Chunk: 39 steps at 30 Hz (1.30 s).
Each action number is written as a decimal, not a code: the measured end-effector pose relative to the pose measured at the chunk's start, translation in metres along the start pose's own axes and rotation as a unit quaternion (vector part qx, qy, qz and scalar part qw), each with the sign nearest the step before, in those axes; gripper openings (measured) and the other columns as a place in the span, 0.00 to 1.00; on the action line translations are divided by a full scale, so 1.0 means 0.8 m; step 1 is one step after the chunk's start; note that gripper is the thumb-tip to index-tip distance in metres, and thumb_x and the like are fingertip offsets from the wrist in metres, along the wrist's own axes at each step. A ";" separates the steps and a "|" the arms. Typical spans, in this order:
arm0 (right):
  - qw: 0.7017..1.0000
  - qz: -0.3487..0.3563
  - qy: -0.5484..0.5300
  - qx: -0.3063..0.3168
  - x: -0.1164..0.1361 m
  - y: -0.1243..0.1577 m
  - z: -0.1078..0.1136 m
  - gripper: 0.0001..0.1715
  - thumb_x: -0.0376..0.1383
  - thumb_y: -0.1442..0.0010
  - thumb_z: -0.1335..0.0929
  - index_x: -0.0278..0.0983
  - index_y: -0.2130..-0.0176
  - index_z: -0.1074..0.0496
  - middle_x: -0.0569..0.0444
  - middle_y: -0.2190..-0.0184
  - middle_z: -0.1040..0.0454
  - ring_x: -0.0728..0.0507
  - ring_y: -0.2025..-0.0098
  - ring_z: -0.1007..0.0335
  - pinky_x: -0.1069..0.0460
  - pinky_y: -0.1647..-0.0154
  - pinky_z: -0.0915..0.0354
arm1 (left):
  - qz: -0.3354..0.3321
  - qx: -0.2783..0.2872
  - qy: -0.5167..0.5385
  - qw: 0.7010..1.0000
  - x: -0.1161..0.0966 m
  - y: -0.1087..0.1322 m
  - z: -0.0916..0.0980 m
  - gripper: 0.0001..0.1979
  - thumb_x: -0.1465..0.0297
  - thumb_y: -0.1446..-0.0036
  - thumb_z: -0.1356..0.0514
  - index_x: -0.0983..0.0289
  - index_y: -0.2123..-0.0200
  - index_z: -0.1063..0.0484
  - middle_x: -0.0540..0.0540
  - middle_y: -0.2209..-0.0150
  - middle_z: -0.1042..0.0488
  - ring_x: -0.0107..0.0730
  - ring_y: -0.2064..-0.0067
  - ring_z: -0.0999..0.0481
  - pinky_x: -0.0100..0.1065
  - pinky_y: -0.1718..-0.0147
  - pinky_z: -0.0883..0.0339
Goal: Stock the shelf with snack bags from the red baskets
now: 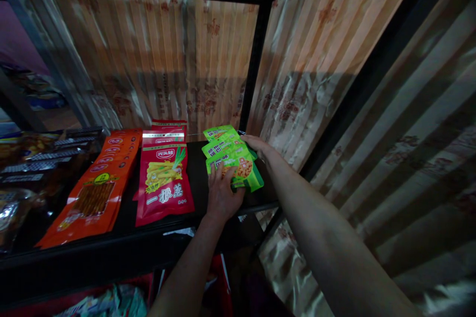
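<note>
Several green snack packets lie overlapping in a row at the right end of a dark shelf. My left hand rests on the front packet with its fingers spread over the lower left of it. At the right rear side of the same packets is my right hand; its fingertips are partly hidden behind the packets' edge, so I cannot see whether they grip. Left of the green packets lie red snack bags, stacked front to back.
Orange snack packets and dark wrapped packages fill the shelf's left side. A black upright post stands at the back corner, with pleated curtains behind. Red crates sit below the shelf.
</note>
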State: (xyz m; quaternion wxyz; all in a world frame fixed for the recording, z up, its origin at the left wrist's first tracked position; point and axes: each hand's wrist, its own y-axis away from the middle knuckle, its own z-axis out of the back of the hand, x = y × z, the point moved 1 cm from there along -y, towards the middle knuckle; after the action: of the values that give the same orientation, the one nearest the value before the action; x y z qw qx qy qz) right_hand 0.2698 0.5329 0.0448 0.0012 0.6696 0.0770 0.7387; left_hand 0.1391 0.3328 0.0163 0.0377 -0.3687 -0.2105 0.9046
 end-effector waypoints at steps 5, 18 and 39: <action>0.995 -0.057 -0.051 0.064 -0.009 -0.003 0.001 0.12 0.40 0.41 0.33 0.31 0.66 0.27 0.46 0.73 0.21 0.44 0.75 0.26 0.49 0.68 0.29 | -0.005 -0.007 -0.001 1.000 0.001 0.001 -0.001 0.27 0.68 0.50 0.39 0.56 0.45 0.33 0.57 0.36 0.45 0.49 0.33 0.53 0.51 0.38 0.53; 0.995 -0.051 -0.071 0.053 -0.011 0.005 0.000 0.12 0.39 0.42 0.32 0.30 0.65 0.26 0.46 0.71 0.21 0.46 0.74 0.25 0.51 0.68 0.29 | -0.001 -0.013 -0.004 1.000 0.002 -0.001 -0.001 0.27 0.69 0.51 0.39 0.57 0.45 0.33 0.57 0.36 0.44 0.48 0.33 0.53 0.50 0.38 0.52; 0.994 -0.015 0.074 -0.085 -0.021 0.042 0.014 0.09 0.39 0.49 0.29 0.33 0.72 0.25 0.53 0.83 0.26 0.46 0.81 0.30 0.53 0.78 0.32 | -0.035 -0.013 -0.023 0.999 -0.002 0.002 0.004 0.31 0.66 0.52 0.38 0.58 0.43 0.36 0.57 0.35 0.46 0.46 0.33 0.54 0.48 0.37 0.54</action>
State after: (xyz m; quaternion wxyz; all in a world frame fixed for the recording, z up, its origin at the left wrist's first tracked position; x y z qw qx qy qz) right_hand 0.2859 0.4994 0.0333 0.0637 0.6094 0.0242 0.7899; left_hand 0.1379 0.3302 0.0187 0.0591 -0.3406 -0.2360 0.9082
